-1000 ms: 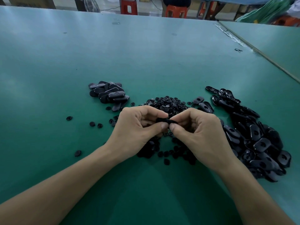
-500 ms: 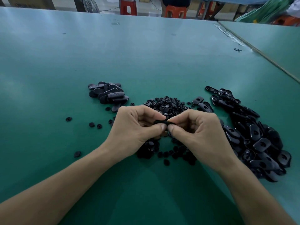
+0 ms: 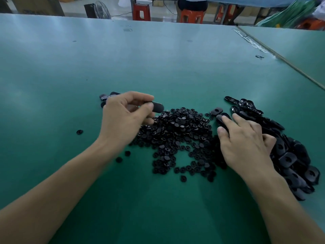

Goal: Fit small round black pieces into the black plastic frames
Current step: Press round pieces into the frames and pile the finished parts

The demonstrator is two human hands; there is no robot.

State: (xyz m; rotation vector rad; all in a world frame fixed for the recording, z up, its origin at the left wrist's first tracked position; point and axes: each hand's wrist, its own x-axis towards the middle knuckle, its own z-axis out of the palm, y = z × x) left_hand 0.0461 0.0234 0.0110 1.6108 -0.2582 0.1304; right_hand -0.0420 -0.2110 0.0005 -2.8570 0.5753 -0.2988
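Note:
A heap of small round black pieces (image 3: 177, 132) lies mid-table between my hands. My left hand (image 3: 124, 118) pinches one oblong black frame (image 3: 158, 107) between thumb and fingers, just above the heap's far left edge. Behind that hand a small pile of oblong frames (image 3: 105, 97) is mostly hidden. A large pile of black frames (image 3: 290, 159) stretches along the right. My right hand (image 3: 246, 143) lies on the inner edge of that pile. Its fingers are stretched out, with the index tip and thumb touching a loose frame (image 3: 222, 122). Another single frame (image 3: 216, 110) lies just beyond.
The green table (image 3: 158, 59) runs far ahead, and a seam (image 3: 288, 64) joins it to a second table at the right. Stray round pieces (image 3: 79, 132) lie left of the heap. Orange stools (image 3: 191, 15) and a fan (image 3: 101, 10) stand past the far edge.
My hands were together over the heap, pinching one frame. They have parted: the left carried the frame left and away, and the right moved right onto the frame pile.

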